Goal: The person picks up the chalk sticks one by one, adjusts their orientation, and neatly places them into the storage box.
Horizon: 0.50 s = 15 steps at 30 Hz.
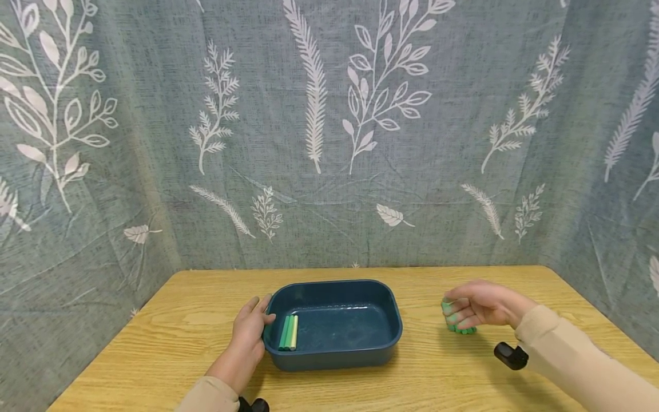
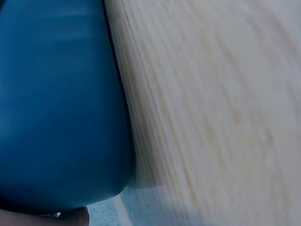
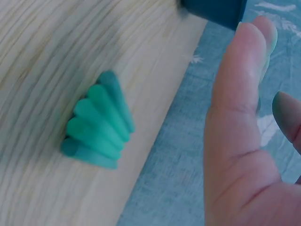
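Observation:
A dark blue rectangular tub [image 1: 332, 358] stands on the table, and my left hand [image 1: 248, 331] grips its left end, with the thumb over the rim. In the left wrist view, the tub's side wall [image 2: 61, 113] fills the left, and only a bit of finger [image 2: 75, 217] shows below. Inside lie green chalk-like sticks [image 1: 285, 333] beside a pale yellow one [image 1: 295, 333]. My right hand [image 1: 483, 304], fingers loosely extended and holding nothing, hovers over several green sticks [image 1: 465, 331]. The right wrist view shows these sticks [image 3: 98, 123] fanned side by side, apart from my fingers [image 3: 237, 84].
The wooden table [image 1: 195, 309] extends to both sides of the tub. Behind it hangs a grey-blue curtain [image 1: 319, 217] with white leaf patterns, which also encloses the left and right sides. A black wrist device [image 1: 511, 356] sits under the right sleeve.

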Each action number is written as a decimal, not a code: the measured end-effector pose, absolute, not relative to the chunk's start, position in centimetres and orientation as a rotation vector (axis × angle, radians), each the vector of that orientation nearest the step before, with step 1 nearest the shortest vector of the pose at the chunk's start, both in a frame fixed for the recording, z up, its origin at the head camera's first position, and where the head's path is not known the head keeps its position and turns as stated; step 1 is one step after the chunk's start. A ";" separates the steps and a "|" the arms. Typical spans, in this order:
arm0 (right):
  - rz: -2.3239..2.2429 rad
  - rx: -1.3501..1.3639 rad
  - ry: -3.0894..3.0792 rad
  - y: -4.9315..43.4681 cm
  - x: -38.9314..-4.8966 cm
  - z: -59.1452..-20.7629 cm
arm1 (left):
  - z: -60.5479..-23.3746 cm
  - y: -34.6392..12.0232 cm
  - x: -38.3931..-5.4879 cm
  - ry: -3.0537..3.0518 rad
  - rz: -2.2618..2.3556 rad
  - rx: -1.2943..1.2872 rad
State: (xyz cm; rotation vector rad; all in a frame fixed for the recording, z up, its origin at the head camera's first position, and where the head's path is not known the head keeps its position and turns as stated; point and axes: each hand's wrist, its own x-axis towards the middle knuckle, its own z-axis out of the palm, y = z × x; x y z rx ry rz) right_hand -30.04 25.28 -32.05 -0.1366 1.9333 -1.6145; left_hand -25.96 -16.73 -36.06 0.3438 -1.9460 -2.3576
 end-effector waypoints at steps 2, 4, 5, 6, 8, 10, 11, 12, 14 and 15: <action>-1.623 -0.120 1.938 25.7 -30.0 -32.3 | -36.1 -16.7 -26.0 -1.942 -2.360 0.344; -1.635 -0.105 1.943 26.2 -30.0 -32.5 | -36.1 -16.7 -26.1 -1.942 -2.356 0.345; -1.638 -0.100 1.949 26.5 -30.0 -32.7 | -36.1 -16.7 -26.1 -1.943 -2.354 0.346; -1.642 -0.089 1.956 26.8 -30.1 -32.9 | -36.1 -16.7 -26.1 -1.944 -2.351 0.346; -1.644 -0.069 1.971 27.4 -30.2 -33.2 | -36.2 -16.7 -26.1 -1.949 -2.343 0.352; -1.639 -0.049 1.991 27.9 -30.4 -33.6 | -36.2 -16.8 -26.1 -1.956 -2.337 0.353; -1.637 -0.038 2.001 28.2 -30.5 -33.7 | -36.2 -16.8 -26.1 -1.957 -2.336 0.352; -1.637 -0.019 2.010 28.4 -30.6 -33.8 | -36.2 -16.8 -26.1 -1.956 -2.337 0.350; -1.641 0.001 2.014 29.0 -30.8 -34.1 | -36.2 -16.8 -26.1 -1.960 -2.340 0.347; -1.644 0.009 2.014 29.2 -30.8 -34.3 | -36.2 -16.8 -26.1 -1.960 -2.341 0.346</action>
